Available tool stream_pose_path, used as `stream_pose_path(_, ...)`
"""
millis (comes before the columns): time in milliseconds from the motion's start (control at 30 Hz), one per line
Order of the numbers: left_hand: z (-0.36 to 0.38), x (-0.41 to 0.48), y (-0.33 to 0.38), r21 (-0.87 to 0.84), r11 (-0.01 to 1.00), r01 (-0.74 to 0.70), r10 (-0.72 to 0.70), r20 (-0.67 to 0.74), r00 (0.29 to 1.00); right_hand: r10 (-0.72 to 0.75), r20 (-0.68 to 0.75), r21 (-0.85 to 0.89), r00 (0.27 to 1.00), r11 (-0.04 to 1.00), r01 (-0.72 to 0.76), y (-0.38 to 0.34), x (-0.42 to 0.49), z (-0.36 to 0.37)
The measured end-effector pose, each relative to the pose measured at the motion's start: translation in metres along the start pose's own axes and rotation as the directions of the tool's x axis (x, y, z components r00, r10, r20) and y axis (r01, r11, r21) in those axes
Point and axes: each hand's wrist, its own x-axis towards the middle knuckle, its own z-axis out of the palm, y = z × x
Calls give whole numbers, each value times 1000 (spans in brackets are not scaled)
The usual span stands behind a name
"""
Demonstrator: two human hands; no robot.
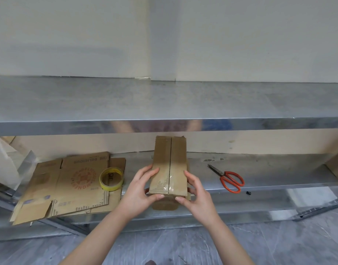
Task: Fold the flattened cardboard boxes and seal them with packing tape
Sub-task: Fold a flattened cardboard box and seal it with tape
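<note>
A folded brown cardboard box [170,163] stands on the lower metal shelf [260,169], its two top flaps meeting in a centre seam with clear tape over the near end. My left hand [143,190] grips the box's near left corner, thumb under the front edge. My right hand [195,192] grips the near right corner the same way. A roll of yellow packing tape [111,178] lies on a stack of flattened cardboard boxes [68,186] at the left. Red-handled scissors [228,178] lie on the shelf to the right.
A wide metal upper shelf [164,104] juts out above the box, its front edge just over the box's far end. A cardboard piece [336,167] stands at the far right. Grey tiled floor [164,245] lies below.
</note>
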Motion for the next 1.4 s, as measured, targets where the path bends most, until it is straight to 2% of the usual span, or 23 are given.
stream_pose_path(367,38,6,-6,-48,997,60,-58,57,997,71,24,1,997,998,-71,21,-3,-19)
stream_pose_path(700,39,17,0,13,999,39,-40,92,995,46,46,-152,998,988,-38,21,10,-26)
stream_pose_path(900,36,1,0,107,994,7,-21,125,992,-66,33,-255,997,964,72,21,1,-19)
stream_pose_path(1167,24,0,-2,165,986,21,-42,127,991,-111,-13,-329,994,939,100,16,-2,-18)
stream_pose_path(1400,10,2,-7,340,938,-70,8,180,984,-251,31,-549,968,805,226,-5,-1,-10)
